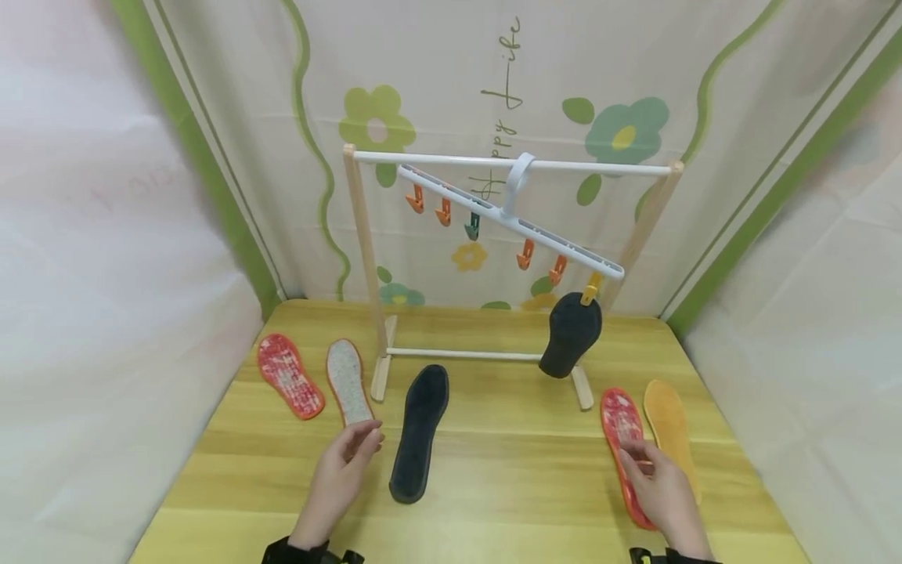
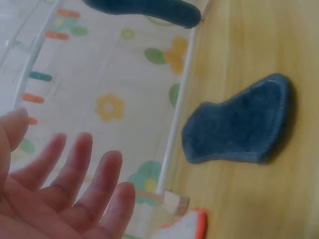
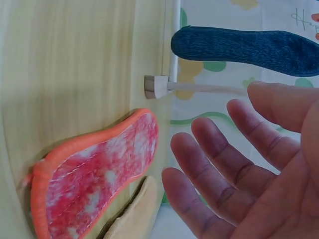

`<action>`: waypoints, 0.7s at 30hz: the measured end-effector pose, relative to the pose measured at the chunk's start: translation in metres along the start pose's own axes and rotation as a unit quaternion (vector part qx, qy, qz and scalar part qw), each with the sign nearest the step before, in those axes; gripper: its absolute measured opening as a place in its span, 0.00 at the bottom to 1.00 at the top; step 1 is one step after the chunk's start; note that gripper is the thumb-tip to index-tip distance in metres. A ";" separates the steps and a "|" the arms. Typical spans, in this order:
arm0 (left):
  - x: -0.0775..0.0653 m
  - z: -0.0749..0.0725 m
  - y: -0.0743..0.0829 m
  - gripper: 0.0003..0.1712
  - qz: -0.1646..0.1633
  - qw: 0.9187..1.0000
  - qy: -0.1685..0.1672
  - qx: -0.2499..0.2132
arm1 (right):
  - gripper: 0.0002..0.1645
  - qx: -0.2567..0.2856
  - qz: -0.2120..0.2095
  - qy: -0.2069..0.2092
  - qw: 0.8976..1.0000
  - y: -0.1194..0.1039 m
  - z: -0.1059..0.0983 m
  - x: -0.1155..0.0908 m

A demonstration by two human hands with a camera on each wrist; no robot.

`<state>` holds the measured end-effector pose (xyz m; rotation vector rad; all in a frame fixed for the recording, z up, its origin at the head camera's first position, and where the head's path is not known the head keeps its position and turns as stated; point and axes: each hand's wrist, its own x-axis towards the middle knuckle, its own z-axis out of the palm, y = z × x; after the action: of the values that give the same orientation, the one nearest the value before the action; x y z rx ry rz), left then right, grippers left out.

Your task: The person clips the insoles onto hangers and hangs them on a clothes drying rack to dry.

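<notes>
My left hand [image 1: 340,476] hovers near the lower end of a grey insole with an orange edge [image 1: 348,380]. In the left wrist view its fingers are spread and hold nothing. Just right of that hand, a dark insole [image 1: 420,435] lies on the table. My right hand [image 1: 661,487] is over a red-and-white insole [image 1: 620,415] and hides part of it; the right wrist view shows the fingers relaxed, with nothing in them. Beside it lies a yellow insole [image 1: 668,415]. Another dark insole [image 1: 572,333] hangs from a yellow clip [image 1: 590,290].
A light-blue clip hanger [image 1: 510,219] tilts down to the right on a rack's top rail [image 1: 437,160]. Orange clips [image 1: 524,254] and a green clip [image 1: 473,227] hang from it. A second red-and-white insole [image 1: 289,376] lies far left. Patterned curtains [image 1: 437,70] surround the table [image 1: 507,470].
</notes>
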<state>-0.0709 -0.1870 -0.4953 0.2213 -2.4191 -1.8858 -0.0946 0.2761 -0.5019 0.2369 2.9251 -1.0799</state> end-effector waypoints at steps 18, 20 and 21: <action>0.013 0.033 -0.002 0.21 0.033 0.999 -0.029 -0.017 | 0.23 0.001 -0.006 0.028 1.000 0.027 -0.011 0.020; 0.018 0.039 -0.001 0.22 0.039 0.999 -0.037 -0.010 | 0.23 -0.007 -0.004 0.031 0.999 0.034 -0.015 0.025; 0.019 0.041 0.000 0.22 0.040 0.998 -0.041 -0.007 | 0.24 -0.013 -0.002 0.032 0.999 0.038 -0.018 0.027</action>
<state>-0.0957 -0.1504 -0.5064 0.0476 -2.4263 -1.9117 -0.1155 0.3197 -0.5148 0.2693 2.9947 -1.0524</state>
